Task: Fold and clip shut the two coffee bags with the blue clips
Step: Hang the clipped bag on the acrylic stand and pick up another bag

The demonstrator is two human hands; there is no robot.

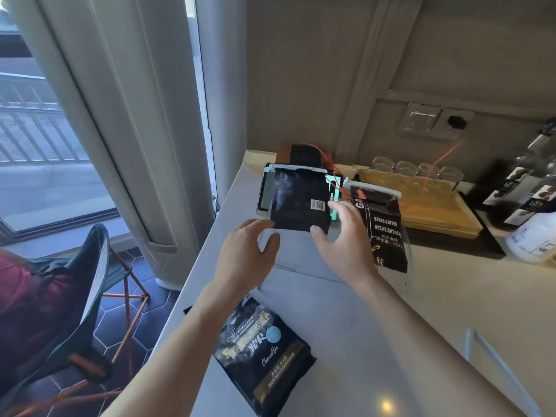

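my left hand [245, 254] and right hand [341, 239] hang with fingers spread loose at the bottom corners of the upright black foil coffee bag with a barcode [298, 203]; i cannot tell if they touch it. a pale blue plastic clip [296, 168] runs along its top. just right of my right hand stands the second black coffee bag lettered baked.coffee [386, 233], topped by another pale blue clip [373, 187]. under my left forearm a third black bag with gold print [264, 356] lies on the pale countertop [436, 311].

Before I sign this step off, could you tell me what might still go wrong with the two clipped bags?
1. The left bag stands upright against a phone; as the left hand and right hand let go, it may tip.
2. The orange cable beside its clip could snag.
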